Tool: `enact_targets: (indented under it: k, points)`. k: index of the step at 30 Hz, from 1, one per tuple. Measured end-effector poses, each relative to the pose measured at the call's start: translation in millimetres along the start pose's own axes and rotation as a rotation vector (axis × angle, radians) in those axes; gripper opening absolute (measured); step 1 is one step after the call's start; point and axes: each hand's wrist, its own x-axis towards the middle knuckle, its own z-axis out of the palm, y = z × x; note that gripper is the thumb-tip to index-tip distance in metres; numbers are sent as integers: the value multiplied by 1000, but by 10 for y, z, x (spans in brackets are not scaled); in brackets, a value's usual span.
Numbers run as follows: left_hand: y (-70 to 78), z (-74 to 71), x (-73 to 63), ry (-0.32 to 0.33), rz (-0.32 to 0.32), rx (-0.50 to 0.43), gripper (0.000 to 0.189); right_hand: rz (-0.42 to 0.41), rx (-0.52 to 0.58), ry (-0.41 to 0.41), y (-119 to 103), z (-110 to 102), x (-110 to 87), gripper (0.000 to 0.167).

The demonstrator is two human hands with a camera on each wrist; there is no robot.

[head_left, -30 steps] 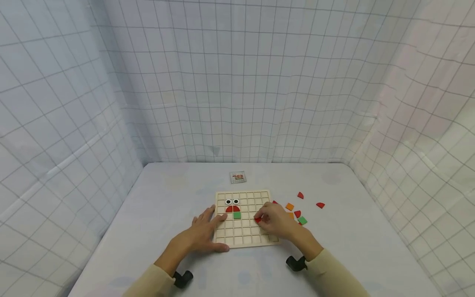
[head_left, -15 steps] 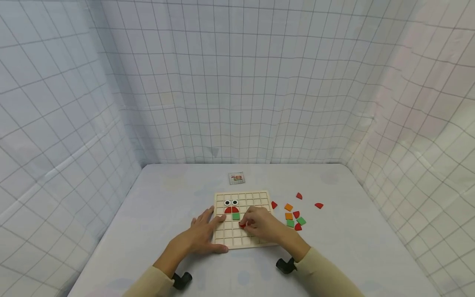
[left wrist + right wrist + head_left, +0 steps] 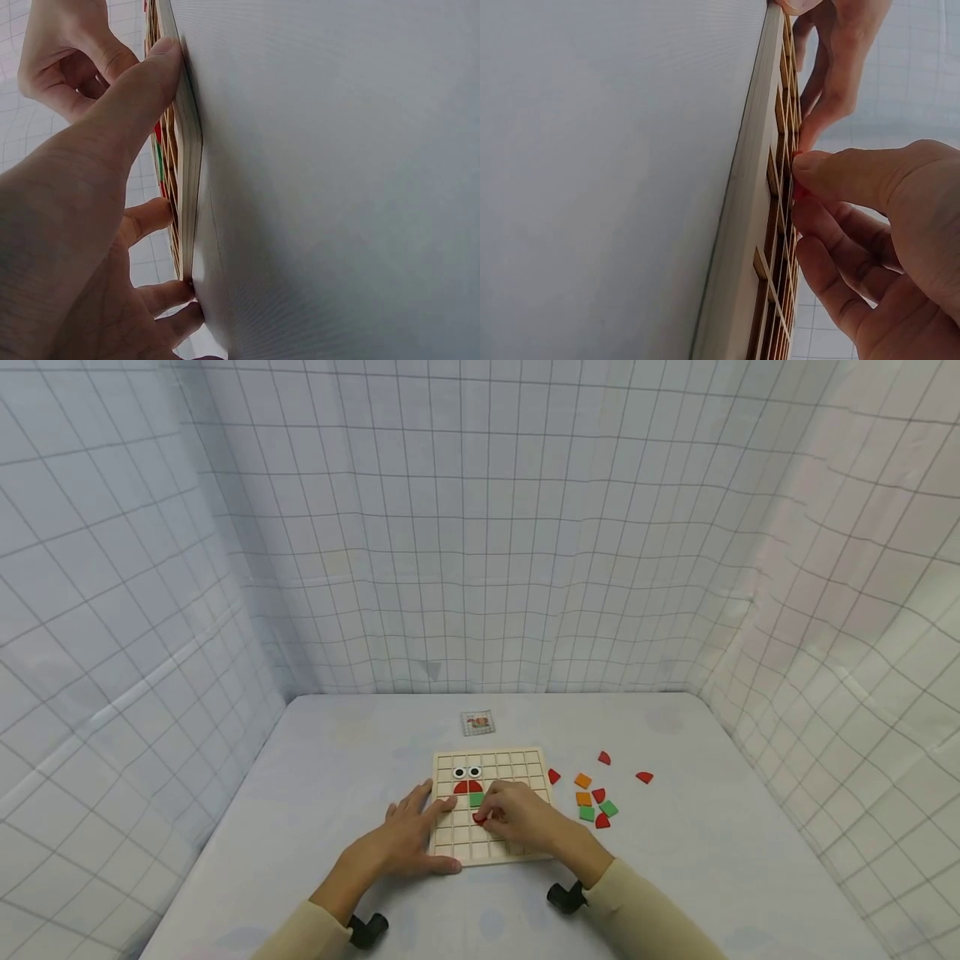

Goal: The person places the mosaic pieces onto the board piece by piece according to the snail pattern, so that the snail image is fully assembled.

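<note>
A wooden grid board (image 3: 506, 770) lies on the table. My left hand (image 3: 408, 839) rests on its left side with the fingers spread, the thumb at the near edge and the index finger on the surface. Between thumb and fingertips, my right hand (image 3: 519, 817) pinches a red quarter-circle tile (image 3: 478, 818) low over the grid, below a green square tile (image 3: 476, 798). In the right wrist view, the thumb covers most of that red tile (image 3: 801, 186). Two eye tiles (image 3: 467, 772) sit in upper cells, above a pair of red quarter-circle tiles (image 3: 461, 787).
Several loose tiles lie right of the board, among them an orange square (image 3: 583, 798), a green square (image 3: 608, 809) and a red quarter-circle (image 3: 644, 777). A small picture card (image 3: 477, 722) lies behind the board. White gridded cloth (image 3: 480, 568) surrounds the table.
My right hand has moved left across the board with the red quarter-circle tile, from its right part to just below the green square. The left hand has stayed in place.
</note>
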Motion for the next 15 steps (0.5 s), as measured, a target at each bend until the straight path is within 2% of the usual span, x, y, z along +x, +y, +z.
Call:
enact_targets:
  k: [8, 15]
  points:
    - [-3, 3, -4, 1, 3, 1, 113, 18, -5, 11, -23, 9, 25, 10]
    - [-17, 8, 1, 5, 16, 1, 113, -2, -34, 34, -6, 28, 58, 7]
